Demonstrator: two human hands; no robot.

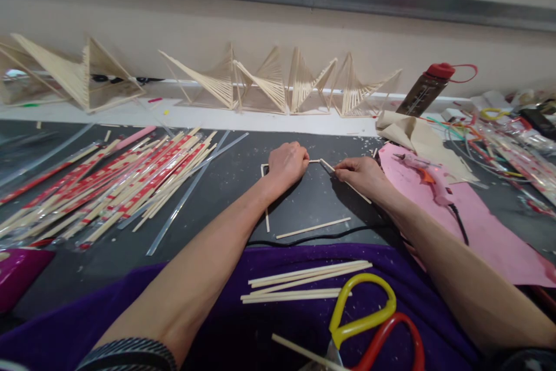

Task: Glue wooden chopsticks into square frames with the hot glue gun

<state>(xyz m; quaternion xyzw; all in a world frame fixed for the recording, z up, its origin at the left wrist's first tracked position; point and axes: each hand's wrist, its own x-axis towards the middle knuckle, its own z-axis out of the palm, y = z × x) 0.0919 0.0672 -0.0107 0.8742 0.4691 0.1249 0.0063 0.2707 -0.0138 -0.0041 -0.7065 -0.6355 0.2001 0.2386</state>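
Note:
My left hand is closed over a thin wooden stick lying crosswise on the dark table. My right hand pinches a second stick, whose far end meets the first one at a corner. Another stick runs toward me from under my left wrist, with a short bent piece beside it. Nearer to me lies a loose stick, touching neither hand. Several sticks rest on purple cloth, beside yellow and red scissors.
A pink glue gun sits on pink paper at right, its black cord crossing the table. Packaged chopsticks are spread at left. Stick models and a bottle stand along the back.

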